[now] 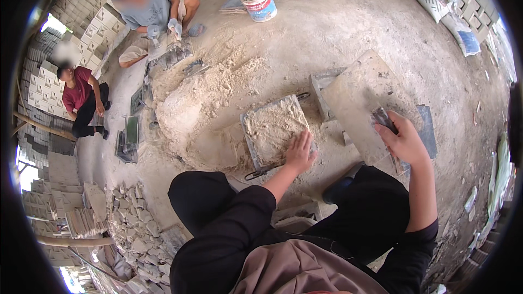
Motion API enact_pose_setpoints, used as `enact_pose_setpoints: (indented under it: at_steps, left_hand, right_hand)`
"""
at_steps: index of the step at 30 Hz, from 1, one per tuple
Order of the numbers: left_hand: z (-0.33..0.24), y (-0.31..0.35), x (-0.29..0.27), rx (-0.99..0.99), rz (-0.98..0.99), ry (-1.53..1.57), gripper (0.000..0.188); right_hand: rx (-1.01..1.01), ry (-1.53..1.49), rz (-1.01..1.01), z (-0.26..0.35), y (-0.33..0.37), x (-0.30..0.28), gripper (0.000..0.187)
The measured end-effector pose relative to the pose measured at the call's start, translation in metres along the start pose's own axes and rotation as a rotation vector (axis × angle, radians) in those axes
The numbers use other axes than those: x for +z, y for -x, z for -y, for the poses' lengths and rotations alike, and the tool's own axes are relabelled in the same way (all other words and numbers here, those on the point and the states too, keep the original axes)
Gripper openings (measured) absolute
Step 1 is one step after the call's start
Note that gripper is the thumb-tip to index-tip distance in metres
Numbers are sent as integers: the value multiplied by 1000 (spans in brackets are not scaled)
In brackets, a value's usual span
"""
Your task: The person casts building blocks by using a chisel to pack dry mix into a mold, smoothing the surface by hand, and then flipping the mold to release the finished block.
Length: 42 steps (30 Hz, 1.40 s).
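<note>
A square metal mould sits on the floor in front of my knees, heaped with damp, sandy mix. Wire handles stick out at two of its sides. My left hand lies flat with fingers stretched along the mould's right edge, touching the mix. To the right, my right hand is closed round the dark handle of a large flat float, a beige rectangular board held tilted above the floor. The board partly hides another metal mould beneath it.
Loose mix is piled left of the mould. A co-worker in grey squats at the far left; another person in red sits farther left. A white bucket stands at the back. Broken pieces lie lower left, sacks upper right.
</note>
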<state>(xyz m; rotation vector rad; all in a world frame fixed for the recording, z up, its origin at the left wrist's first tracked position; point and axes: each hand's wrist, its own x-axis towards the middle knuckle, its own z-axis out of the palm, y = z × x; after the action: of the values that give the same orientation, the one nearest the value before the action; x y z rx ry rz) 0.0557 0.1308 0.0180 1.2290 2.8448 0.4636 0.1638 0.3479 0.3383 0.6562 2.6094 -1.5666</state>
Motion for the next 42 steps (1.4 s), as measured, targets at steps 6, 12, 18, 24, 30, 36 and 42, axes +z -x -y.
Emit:
enact_pose_setpoints:
  at_steps: [6,12,18,24,30,36,42]
  left_hand:
    - [5,15,-7,-162,56,-84,68]
    - [40,39,-25,-283,108,-83,65]
    - [50,42,-30,-370,115,-192,60]
    - [72,-20,-164,-760,143,129,60]
    - [107,-1,-332,-616,360,-21,61]
    - [184,74,-373,-986,135,255,63]
    - [288,110,-309,-940,368,244,65]
  right_hand:
    - [-13,-7,-4,2,0,3,18]
    - [-37,-43,9,11,-5,17,19]
    - [-123,122,30,12,-33,31,30]
    - [-395,153,132,32,-75,84,30]
    - [-200,85,439,62,-101,152,33]
    - [-318,184,639,105,-126,263,36]
    - [-454,307,778,116,-145,416,36]
